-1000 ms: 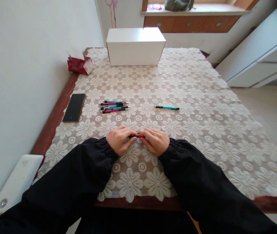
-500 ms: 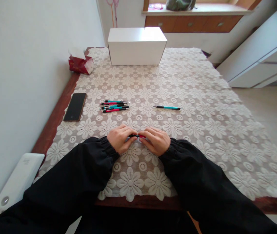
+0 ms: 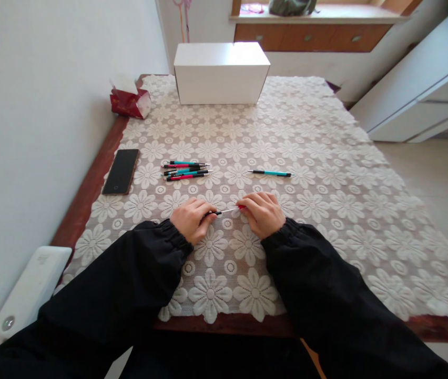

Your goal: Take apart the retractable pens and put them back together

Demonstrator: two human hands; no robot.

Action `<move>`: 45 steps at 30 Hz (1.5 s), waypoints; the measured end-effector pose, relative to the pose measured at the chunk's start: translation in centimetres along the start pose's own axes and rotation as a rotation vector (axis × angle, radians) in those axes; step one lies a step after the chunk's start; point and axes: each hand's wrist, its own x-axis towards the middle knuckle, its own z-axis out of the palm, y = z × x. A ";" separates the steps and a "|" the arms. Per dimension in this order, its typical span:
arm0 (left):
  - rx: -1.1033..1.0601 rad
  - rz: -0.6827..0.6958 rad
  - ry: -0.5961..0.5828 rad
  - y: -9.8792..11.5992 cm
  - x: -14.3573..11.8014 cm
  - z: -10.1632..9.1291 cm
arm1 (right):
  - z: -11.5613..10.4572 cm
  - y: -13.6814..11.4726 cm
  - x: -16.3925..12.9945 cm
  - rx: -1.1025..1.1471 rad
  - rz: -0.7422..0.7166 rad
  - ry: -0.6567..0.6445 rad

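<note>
My left hand [image 3: 193,218] pinches the black half of a pen [image 3: 213,213] near the table's front. Fingers of my right hand [image 3: 262,212] are closed on the pen's red barrel [image 3: 241,207], most of it hidden in the grip. Between the two parts a thin pale inner tube [image 3: 230,210] bridges the gap. Beyond my left hand lies a small pile of black pens with red or teal barrels [image 3: 186,171]. A single teal and black pen [image 3: 271,172] rests farther right, past my right hand.
A phone [image 3: 121,171] lies at the left edge of the lace tablecloth [image 3: 306,126]. Toward the back are a white box [image 3: 220,81] and a red tissue pack [image 3: 130,102]. At the lower left is a white device [image 3: 30,295], close to the wall.
My right hand has moved right and slightly up with the red barrel. The pen's halves have come apart, and the thin inner tube now shows between them.
</note>
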 end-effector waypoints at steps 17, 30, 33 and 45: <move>-0.052 0.078 0.018 -0.2 0.1 0.1 | -0.4 -1.2 0.1 0.112 -0.190 0.045; -0.029 0.017 0.024 -0.4 0.0 0.2 | 0.0 -1.2 0.1 0.103 -0.114 0.011; -0.021 0.000 0.021 -0.4 0.0 0.1 | 0.1 -1.2 0.1 0.095 -0.085 -0.001; 0.014 -0.067 0.060 -0.2 0.0 -0.3 | 0.1 -1.0 -0.1 0.093 -0.002 -0.003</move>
